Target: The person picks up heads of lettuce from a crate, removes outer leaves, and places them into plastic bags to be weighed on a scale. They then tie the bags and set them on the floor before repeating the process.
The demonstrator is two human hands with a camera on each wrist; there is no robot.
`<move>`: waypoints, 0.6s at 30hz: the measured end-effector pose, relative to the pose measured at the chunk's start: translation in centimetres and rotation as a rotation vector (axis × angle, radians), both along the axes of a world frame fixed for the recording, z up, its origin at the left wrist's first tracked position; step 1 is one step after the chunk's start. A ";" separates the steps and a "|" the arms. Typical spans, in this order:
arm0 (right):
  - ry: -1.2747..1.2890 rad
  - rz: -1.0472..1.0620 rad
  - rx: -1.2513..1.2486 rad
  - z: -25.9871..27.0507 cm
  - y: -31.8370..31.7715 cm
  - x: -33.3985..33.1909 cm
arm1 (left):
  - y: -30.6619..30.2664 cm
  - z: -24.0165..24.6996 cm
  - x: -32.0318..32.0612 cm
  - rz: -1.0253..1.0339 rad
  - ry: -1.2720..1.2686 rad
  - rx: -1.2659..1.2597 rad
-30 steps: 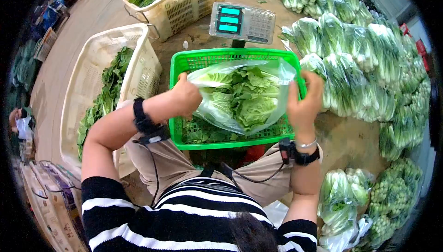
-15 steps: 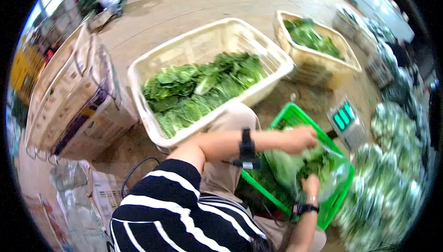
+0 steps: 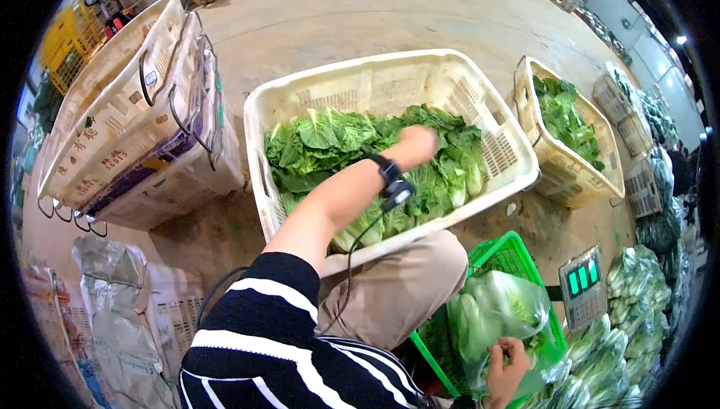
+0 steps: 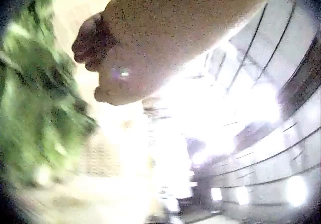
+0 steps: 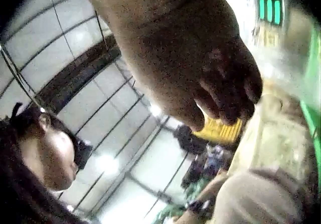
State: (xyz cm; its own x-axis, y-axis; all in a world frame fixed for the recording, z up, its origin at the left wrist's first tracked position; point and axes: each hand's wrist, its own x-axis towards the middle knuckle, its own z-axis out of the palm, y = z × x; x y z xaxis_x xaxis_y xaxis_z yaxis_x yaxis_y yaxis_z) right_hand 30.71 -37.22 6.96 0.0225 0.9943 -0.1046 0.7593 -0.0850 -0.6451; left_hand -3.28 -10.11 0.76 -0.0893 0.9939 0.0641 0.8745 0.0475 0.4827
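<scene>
My left hand point(image 3: 418, 143) is over the leafy greens point(image 3: 345, 135) in the large cream crate point(image 3: 352, 94); its fingertips are hidden in the head view. In the left wrist view that hand point(image 4: 125, 53) has bent fingers with nothing visible in them, beside blurred greens point(image 4: 35, 103). At the green basket point(image 3: 514, 248), my right hand point(image 3: 506, 371) is by the near side of a clear bag of greens point(image 3: 499, 304). The right wrist view shows this hand point(image 5: 200, 63) with loosely bent fingers, thumb apart, and no object between them.
A scale point(image 3: 583, 287) with a lit display stands right of the green basket, near bagged greens point(image 3: 637, 289). Another cream crate of greens point(image 3: 574, 173) is at the back right. Stacked crates point(image 3: 142, 131) stand at left, with a plastic-wrapped crate point(image 3: 176, 304) nearer.
The head view has turned left. My left hand has moved from the bag over to the cream crate. My right hand, which was inside the bag's greens, is now at its near side.
</scene>
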 end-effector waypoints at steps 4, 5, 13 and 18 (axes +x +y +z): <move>0.023 0.405 0.275 1.9 4.2 -6.6 | -1.4 -12.4 -8.7 0.069 0.457 -0.520; 0.076 0.463 0.259 2.4 5.8 -8.4 | -2.4 -12.4 -8.4 0.076 0.443 -0.549; -0.601 0.797 0.756 -2.4 19.0 -24.8 | -1.1 -6.2 -11.8 -0.204 -0.415 -0.610; -0.259 0.745 0.464 -3.1 21.8 -27.6 | -1.5 -1.6 -14.8 -0.461 -1.098 -0.831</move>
